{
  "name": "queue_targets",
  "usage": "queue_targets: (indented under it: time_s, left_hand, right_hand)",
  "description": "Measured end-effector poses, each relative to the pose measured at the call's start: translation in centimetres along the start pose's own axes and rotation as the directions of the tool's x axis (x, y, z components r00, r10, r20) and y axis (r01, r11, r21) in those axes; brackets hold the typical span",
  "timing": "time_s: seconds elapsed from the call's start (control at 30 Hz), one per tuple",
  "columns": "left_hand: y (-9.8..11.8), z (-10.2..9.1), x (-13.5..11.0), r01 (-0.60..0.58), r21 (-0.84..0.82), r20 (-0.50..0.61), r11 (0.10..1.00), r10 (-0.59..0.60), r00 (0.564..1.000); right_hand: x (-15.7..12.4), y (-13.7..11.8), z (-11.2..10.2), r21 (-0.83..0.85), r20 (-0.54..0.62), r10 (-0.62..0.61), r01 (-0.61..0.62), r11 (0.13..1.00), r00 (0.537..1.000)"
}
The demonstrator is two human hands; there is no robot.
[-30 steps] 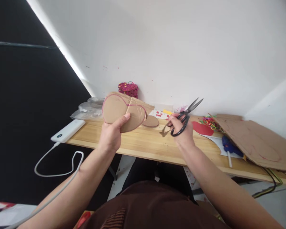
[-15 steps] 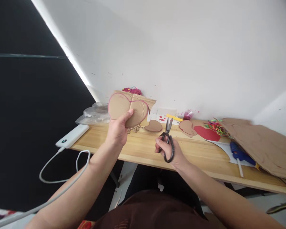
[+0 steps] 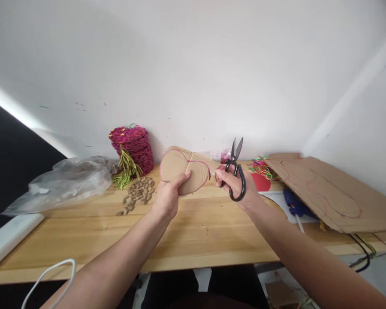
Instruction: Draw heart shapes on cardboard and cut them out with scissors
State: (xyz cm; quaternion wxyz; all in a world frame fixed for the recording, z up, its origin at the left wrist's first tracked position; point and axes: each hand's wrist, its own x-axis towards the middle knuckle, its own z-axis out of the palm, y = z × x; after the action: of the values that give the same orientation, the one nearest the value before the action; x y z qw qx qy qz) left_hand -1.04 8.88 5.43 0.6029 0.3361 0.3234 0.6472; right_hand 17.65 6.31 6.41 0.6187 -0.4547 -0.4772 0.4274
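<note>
My left hand (image 3: 167, 197) is closed on a brown cardboard piece (image 3: 183, 168) with rounded lobes outlined in pink, held above the wooden table (image 3: 116, 231). My right hand (image 3: 236, 186) grips black scissors (image 3: 236, 171) by the handles. The blades point up and are slightly apart. My right thumb and forefinger touch the cardboard piece's right edge.
A stack of dark red woven discs (image 3: 133, 146) stands by the wall, with green strands and a heap of brown seeds (image 3: 138, 193) in front. A clear plastic bag (image 3: 64, 180) lies left. A large cardboard sheet (image 3: 328, 189), coloured rubber bands (image 3: 260, 165), red paper and a blue glue gun (image 3: 294, 205) lie right.
The view swung left and closer to the table. My right hand with the scissors rose from the table's front edge to the cardboard piece's right edge. The left hand kept holding the cardboard.
</note>
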Motion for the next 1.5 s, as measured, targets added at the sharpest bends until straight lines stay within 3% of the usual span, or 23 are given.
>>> queue_targets:
  time_s: [0.17, 0.27, 0.43, 0.7, 0.8, 1.07, 1.3, 1.5]
  left_hand:
    - [-1.3, -0.1, 1.3, 0.135, 0.003, -0.005, 0.991, -0.135, 0.991]
    - [-2.0, -0.5, 1.9, 0.198, -0.005, -0.035, 0.98, -0.198, 0.98]
    - [-3.7, -1.9, 2.1, 0.184, 0.008, -0.057, 0.983, -0.184, 0.981]
    - [-4.7, -3.0, 1.9, 0.165, 0.106, -0.08, 0.981, -0.157, 0.984]
    - [-4.8, -2.9, 1.7, 0.163, 0.108, -0.069, 0.981, -0.156, 0.985]
    - [-4.8, -2.6, 1.3, 0.209, 0.051, -0.071, 0.977, -0.205, 0.976]
    - [-4.8, -2.7, 1.7, 0.143, 0.073, -0.056, 0.987, -0.139, 0.989]
    - [-3.0, -1.8, 2.5, 0.063, 0.022, -0.044, 0.998, -0.062, 0.997]
  right_hand:
    - [1.9, 0.7, -0.2, -0.175, 0.011, 0.014, -0.012, 0.984, 1.0]
    - [2.5, 1.7, -0.2, -0.199, 0.03, 0.034, -0.027, 0.98, 0.999]
    - [2.4, 3.5, 0.2, -0.145, 0.025, 0.181, -0.176, 0.974, 0.983]
    - [1.9, 4.5, -0.1, -0.151, -0.035, 0.237, -0.24, 0.959, 0.971]
    - [1.8, 4.6, -0.1, -0.176, -0.047, 0.195, -0.2, 0.964, 0.98]
    - [1.5, 6.3, -0.5, -0.23, -0.118, -0.063, 0.035, 0.973, 0.991]
    - [1.9, 5.3, 0.3, -0.25, -0.156, -0.114, 0.072, 0.965, 0.981]
    - [4.2, 2.5, 1.1, -0.085, -0.107, -0.063, 0.054, 0.995, 0.992]
